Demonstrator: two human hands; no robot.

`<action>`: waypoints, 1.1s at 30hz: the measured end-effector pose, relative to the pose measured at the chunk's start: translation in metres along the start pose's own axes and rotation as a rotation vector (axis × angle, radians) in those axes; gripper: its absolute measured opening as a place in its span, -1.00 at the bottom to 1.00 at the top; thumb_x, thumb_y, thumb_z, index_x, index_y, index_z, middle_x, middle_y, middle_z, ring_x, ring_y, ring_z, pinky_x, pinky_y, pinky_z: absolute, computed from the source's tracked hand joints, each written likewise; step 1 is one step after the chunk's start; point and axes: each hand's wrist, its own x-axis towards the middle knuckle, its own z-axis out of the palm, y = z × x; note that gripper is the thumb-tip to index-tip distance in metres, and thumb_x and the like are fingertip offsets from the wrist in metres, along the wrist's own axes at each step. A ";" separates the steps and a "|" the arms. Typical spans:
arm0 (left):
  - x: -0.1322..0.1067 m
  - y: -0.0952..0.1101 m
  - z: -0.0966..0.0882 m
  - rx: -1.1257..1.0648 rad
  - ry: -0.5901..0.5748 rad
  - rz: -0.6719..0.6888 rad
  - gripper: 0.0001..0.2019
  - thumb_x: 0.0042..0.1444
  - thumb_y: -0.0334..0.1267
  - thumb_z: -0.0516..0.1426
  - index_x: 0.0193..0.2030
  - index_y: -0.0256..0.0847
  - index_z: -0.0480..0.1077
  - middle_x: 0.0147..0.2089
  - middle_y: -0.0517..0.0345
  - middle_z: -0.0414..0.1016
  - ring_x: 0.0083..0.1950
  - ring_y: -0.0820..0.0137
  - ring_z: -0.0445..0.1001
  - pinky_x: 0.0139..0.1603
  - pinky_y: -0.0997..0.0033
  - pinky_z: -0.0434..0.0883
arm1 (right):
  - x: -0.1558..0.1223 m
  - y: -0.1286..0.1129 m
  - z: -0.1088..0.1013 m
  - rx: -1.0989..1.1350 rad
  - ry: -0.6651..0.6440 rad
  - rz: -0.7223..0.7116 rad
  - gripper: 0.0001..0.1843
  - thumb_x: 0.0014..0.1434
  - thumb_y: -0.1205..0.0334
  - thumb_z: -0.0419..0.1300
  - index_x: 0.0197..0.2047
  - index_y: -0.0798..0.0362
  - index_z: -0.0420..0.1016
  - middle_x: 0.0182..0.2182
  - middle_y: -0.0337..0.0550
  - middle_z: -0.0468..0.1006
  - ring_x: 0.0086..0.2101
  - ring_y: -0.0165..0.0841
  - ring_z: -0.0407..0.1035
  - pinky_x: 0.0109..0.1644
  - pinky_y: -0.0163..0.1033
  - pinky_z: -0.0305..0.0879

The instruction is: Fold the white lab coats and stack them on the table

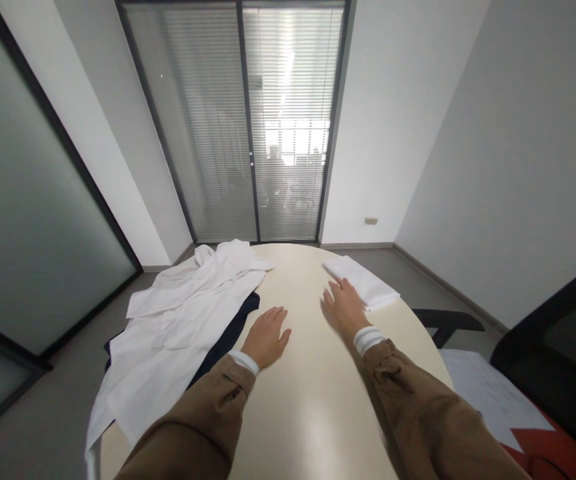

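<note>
My left hand (267,335) lies flat on the cream round table (313,400), fingers stretched out, holding nothing. It rests just right of a dark garment (228,330) that sits under a spread white shirt (178,327). My right hand (344,305) also lies flat and open on the table. Its fingertips touch the near edge of a folded white cloth (363,280) at the table's far right. Both arms wear brown sleeves with white cuffs.
A black chair (558,347) stands at the right, with its armrest (448,320) near the table edge. A white sheet on a red surface (493,393) lies low right. Glass doors with blinds (248,120) are ahead, a glass wall at left.
</note>
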 end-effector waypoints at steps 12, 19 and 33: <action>0.003 0.004 -0.003 0.213 0.180 -0.224 -0.60 0.26 -0.23 0.08 0.18 -0.36 0.38 0.42 -0.33 0.17 0.45 -0.05 0.13 0.39 -0.05 0.18 | -0.040 -0.008 0.004 0.058 -0.139 0.006 -0.52 0.36 0.16 0.00 0.23 0.21 0.41 0.24 0.12 0.40 0.25 -0.14 0.19 0.39 -0.10 0.01; 0.023 -0.028 -0.053 0.281 0.139 -0.498 -0.54 0.24 -0.14 0.08 0.21 -0.36 0.37 0.48 -0.34 0.02 0.47 -0.19 0.03 0.35 -0.11 0.18 | -0.039 -0.009 0.005 0.050 -0.124 0.022 -0.52 0.34 0.17 0.01 0.22 0.20 0.42 0.24 0.11 0.40 0.24 -0.14 0.20 0.39 -0.10 0.01; 0.027 -0.125 -0.119 0.366 0.247 -0.682 -0.71 0.34 -0.18 -0.07 -0.03 -0.20 0.42 0.04 -0.20 0.47 0.07 0.01 0.43 -0.02 0.08 0.36 | -0.036 -0.005 0.009 0.076 -0.107 0.005 -0.54 0.32 0.17 0.03 0.19 0.16 0.45 0.21 0.08 0.43 0.23 -0.15 0.23 0.38 -0.08 0.04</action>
